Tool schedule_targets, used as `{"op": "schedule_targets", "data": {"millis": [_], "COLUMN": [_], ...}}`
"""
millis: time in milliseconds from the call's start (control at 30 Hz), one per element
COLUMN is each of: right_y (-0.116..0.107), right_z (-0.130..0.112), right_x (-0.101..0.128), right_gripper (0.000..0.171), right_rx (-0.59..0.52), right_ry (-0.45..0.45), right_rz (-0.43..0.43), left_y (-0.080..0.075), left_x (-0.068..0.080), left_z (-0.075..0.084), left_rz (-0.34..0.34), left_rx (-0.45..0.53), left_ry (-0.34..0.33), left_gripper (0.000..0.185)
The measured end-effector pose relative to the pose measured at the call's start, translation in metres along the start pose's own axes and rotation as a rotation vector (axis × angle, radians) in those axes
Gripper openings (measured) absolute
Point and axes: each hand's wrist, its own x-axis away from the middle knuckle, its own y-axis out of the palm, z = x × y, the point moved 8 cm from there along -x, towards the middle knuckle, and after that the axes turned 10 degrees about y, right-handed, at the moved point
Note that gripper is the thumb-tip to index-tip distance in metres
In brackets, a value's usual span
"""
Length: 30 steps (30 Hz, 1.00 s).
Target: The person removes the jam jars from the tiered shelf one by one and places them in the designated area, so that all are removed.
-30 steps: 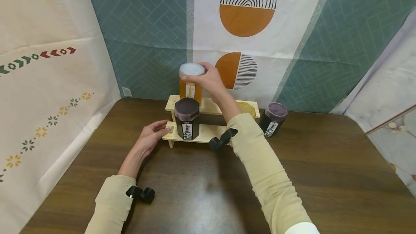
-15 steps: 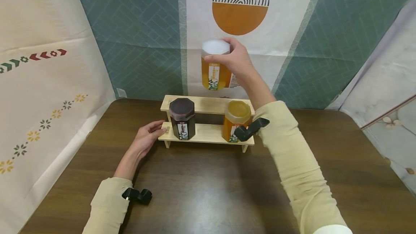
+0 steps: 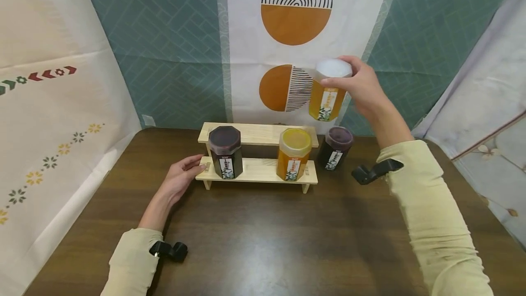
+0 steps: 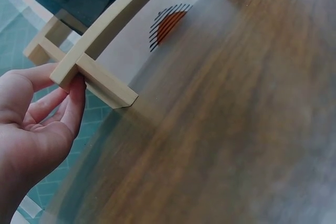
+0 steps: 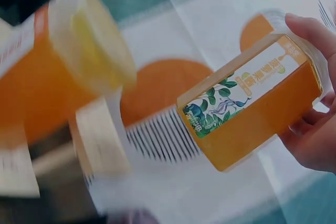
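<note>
My right hand (image 3: 361, 83) grips a jar of amber contents with a white lid (image 3: 328, 97) by its lid, held up in the air above and right of the wooden rack. In the right wrist view the same amber jar (image 5: 252, 98) shows its leafy label, with fingers and thumb round the lid end. My left hand (image 3: 182, 177) pinches the left end of the two-step wooden rack (image 3: 259, 172), thumb on top and fingers below, as the left wrist view of that hand (image 4: 47, 114) shows. On the lower step stand a dark jar (image 3: 225, 154) and an orange jar with a yellowish lid (image 3: 293, 154).
Another dark jar with a purple lid (image 3: 338, 145) stands on the brown table (image 3: 246, 241), just right of the rack. A patterned cloth (image 3: 172, 49) hangs behind the table, with other cloths at both sides.
My right hand has lifted the white-lidded amber jar off the rack's upper step and carried it to the right. My left hand stays at the rack's left end.
</note>
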Motion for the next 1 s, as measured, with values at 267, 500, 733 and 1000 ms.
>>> {"op": "schedule_targets", "data": {"millis": [267, 500, 733, 1000], "right_y": [-0.060, -0.093, -0.111, -0.112], "right_z": [0.040, 0.077, 0.123, 0.177], "right_x": [0.010, 0.024, 0.033, 0.035], "right_gripper": [0.063, 0.054, 0.050, 0.047], "right_rx": [-0.045, -0.026, 0.101, 0.017], "right_ry": [0.012, 0.049, 0.095, 0.111], "right_rz": [0.006, -0.005, 0.005, -0.064], "left_y": [0.001, 0.000, -0.002, -0.001], "left_x": [0.001, 0.001, 0.001, 0.000], "left_z": [-0.002, 0.000, 0.000, 0.000], "left_rz": [-0.003, 0.000, -0.002, -0.004], "left_rx": [0.012, 0.013, 0.003, 0.055], "left_ry": [-0.011, -0.004, -0.007, 0.029], "left_gripper": [0.054, 0.053, 0.053, 0.052]}}
